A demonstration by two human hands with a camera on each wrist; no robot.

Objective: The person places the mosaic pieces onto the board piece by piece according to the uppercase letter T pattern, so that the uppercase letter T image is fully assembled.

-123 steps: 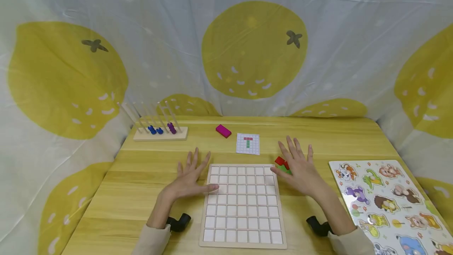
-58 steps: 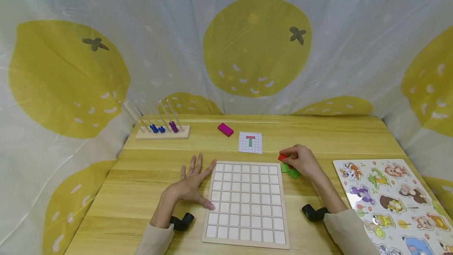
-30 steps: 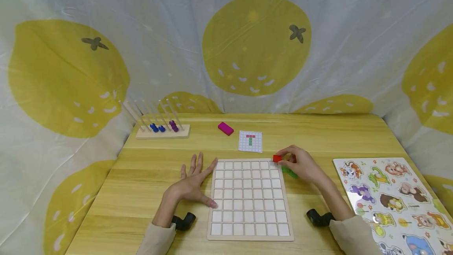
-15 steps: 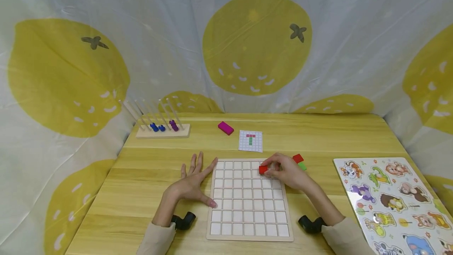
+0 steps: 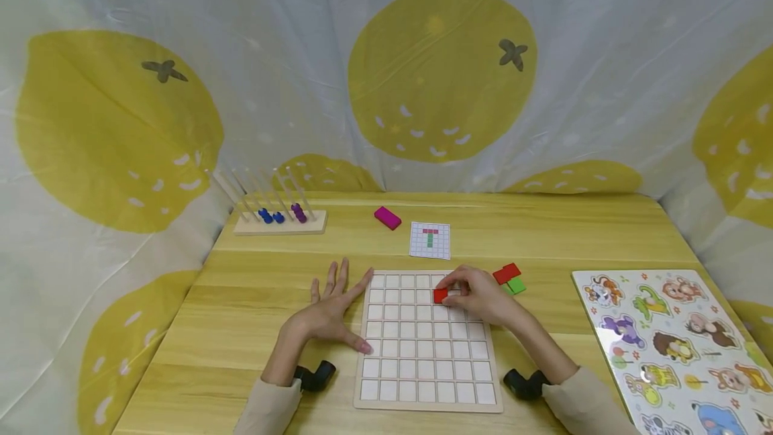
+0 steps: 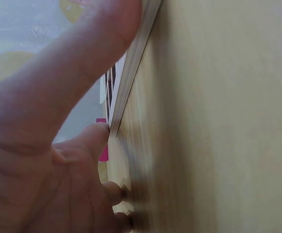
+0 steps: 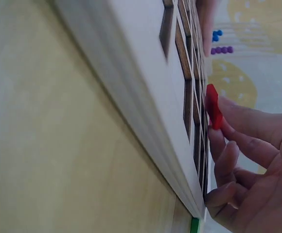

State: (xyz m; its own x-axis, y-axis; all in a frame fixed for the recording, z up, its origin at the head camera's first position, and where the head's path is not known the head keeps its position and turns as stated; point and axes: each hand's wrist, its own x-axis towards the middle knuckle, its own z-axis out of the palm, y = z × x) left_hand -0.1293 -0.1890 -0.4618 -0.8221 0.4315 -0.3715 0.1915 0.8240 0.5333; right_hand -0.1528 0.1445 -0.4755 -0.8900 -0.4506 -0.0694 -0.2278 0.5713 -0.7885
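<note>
A square wooden grid board (image 5: 429,407) with white cells lies in front of me in the head view. My right hand (image 5: 482,297) pinches a red square tile (image 5: 441,296) by thumb and fingertips over the board's second row. In the right wrist view that tile (image 7: 213,107) is held tilted, close to the grid. My left hand (image 5: 323,321) is spread along the board's left edge, thumb and index fingertip at the frame. Loose red tiles (image 5: 506,274) lie beside a green tile (image 5: 515,285) right of the board's far corner; other tiles may be hidden by the hand.
A pattern card (image 5: 430,240) with a red and green T lies behind the board, next to a magenta block (image 5: 388,218). At back left stands a peg rack (image 5: 280,225) with blue and purple beads. An animal puzzle board (image 5: 670,348) lies at right.
My right hand has gone from hovering open at the tiles to pinching a red one and carrying it left over the board. My left hand has settled against the board's left edge.
</note>
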